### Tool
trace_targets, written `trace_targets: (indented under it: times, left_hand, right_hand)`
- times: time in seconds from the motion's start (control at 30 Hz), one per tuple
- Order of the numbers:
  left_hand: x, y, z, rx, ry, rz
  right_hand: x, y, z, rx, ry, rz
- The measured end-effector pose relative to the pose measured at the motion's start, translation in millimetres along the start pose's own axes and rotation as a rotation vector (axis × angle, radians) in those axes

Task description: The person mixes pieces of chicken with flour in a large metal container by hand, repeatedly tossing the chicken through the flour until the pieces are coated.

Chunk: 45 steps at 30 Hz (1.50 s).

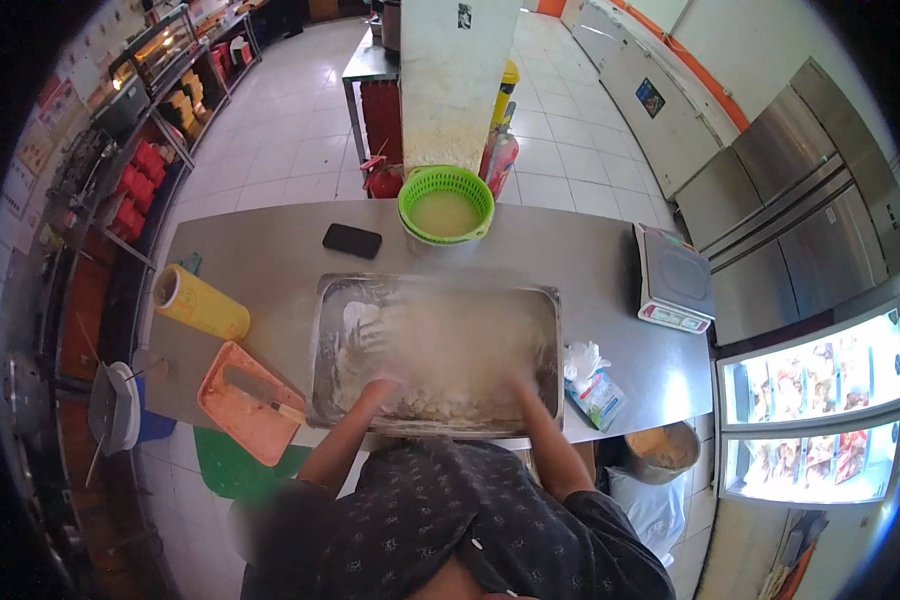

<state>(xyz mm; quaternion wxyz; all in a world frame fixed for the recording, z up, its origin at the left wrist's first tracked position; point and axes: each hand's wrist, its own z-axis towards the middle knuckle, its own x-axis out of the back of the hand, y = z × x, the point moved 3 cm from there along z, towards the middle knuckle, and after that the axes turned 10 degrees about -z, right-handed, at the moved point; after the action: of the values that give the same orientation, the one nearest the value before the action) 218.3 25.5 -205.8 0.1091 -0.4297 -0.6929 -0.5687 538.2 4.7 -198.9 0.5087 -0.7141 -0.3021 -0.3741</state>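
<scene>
A deep metal tray (324,322) lies in front of me on the steel table. Pale flour-like powder (360,319) coats its left side, and floury lumps (442,405) lie along the near side. A hazy blur covers the middle and right of the tray. My left hand (391,375) reaches in at the near left, whitish and smeared, with its fingers lost in the blur. Over the near right part of the tray is my right hand (521,379), also blurred. Whether either hand grips any of the floury contents cannot be made out.
A green colander (447,177) sits at the table's (270,300) far edge, near a phone (352,241). Leftward are a yellow roll (214,307) and an orange tray (259,427) holding a knife (251,384). A plastic packet (600,401) and a scale (675,277) lie rightward.
</scene>
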Motion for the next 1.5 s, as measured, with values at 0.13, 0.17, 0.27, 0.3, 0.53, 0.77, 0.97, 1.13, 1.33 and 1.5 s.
trace_targets:
  times: [0.13, 0.17, 0.27, 0.3, 0.53, 0.77, 0.97, 1.13, 1.33, 1.5]
  left_hand:
    - [-49, -58, -20, 0.1, 0.068, -0.557]
    - [-55, -46, -16, 0.073, -0.024, -0.485]
    - [-50, 0, -4, -0.026, -0.226, -0.342]
    - [-46, 9, -5, -0.044, -0.258, -0.33]
    - [-21, 29, -16, -0.028, -0.421, -0.391]
    - [13, 44, -20, -0.024, -0.279, -0.248]
    - [58, 120, -34, -0.804, 0.486, 0.237]
    - [36, 70, -8, -0.439, 0.221, -0.231]
    - [25, 61, 6, -0.318, 0.167, -0.523]
    - [33, 70, 4, -0.266, 0.232, -0.673]
  right_hand:
    - [-15, -88, -30, 0.124, -0.13, 0.185]
    - [-15, -90, -33, 0.165, -0.193, 0.171]
    - [-2, -83, -29, 0.297, -0.337, 0.133]
    - [4, -80, -26, 0.341, -0.373, 0.124]
    - [48, -51, -7, 0.632, -0.403, 0.187]
    - [137, -152, -35, 0.44, -0.764, 0.494]
    - [112, -107, -7, 0.324, -0.593, 0.795]
    - [105, -110, -10, 0.282, -0.492, 0.787]
    - [170, -141, -46, 0.779, -0.082, 0.019]
    - [148, -112, -52, 0.045, -0.462, 1.033]
